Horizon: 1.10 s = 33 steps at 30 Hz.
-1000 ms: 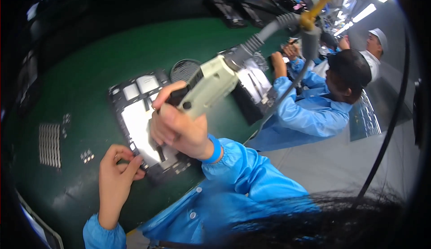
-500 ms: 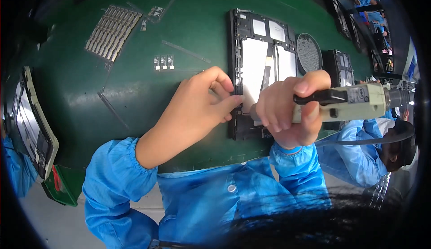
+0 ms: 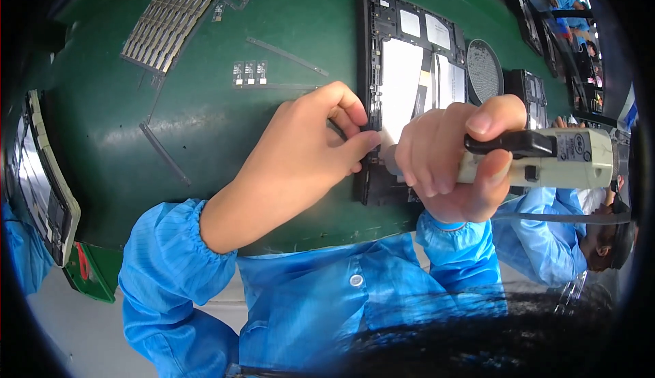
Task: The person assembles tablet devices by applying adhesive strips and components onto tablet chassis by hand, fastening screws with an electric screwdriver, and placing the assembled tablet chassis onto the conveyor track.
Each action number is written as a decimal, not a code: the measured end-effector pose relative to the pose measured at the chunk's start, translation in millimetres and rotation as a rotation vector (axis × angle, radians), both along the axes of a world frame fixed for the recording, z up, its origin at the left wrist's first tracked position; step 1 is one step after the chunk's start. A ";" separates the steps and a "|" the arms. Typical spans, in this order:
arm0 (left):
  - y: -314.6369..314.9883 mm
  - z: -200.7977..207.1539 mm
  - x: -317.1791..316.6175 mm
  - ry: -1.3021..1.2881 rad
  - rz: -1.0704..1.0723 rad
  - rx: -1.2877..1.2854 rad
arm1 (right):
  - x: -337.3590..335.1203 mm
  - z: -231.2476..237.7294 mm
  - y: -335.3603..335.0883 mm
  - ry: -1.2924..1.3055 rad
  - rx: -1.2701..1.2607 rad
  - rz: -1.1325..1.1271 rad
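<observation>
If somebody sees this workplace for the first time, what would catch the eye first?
Most likely the pale handheld tool, gripped in the right hand, right of centre. Next, the bright white panels of the opened flat device beside that hand, with the left hand at its left edge. Farther left, a ribbed metallic grid stands out on the green tabletop.

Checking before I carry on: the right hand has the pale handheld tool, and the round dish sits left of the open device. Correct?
Not quite: the round dish sits right of the open device, as the head view shows. The right hand does have the pale handheld tool.
</observation>
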<state>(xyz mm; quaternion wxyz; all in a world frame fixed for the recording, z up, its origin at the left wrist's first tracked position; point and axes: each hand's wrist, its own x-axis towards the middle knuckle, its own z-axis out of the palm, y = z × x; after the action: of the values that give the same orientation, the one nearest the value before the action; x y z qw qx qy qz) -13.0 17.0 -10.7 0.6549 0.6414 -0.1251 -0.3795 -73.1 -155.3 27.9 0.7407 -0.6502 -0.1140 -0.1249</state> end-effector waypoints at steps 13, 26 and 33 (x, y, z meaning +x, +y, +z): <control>-0.2 -1.9 0.2 0.001 -0.001 -0.005 | -1.7 -6.1 -1.3 0.030 0.038 -0.047; 1.0 -2.5 -1.4 -0.006 -0.008 -0.001 | 0.2 -1.6 3.6 0.021 -0.077 -0.002; 2.5 -0.5 -0.3 0.002 -0.011 -0.009 | 1.9 -1.9 4.6 0.091 -0.042 0.048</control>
<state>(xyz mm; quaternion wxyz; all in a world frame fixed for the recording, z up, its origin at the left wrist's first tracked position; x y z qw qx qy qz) -13.3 19.5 -11.1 0.6559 0.6373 -0.1294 -0.3833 -71.2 -150.7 26.0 0.7340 -0.6678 -0.0983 -0.0748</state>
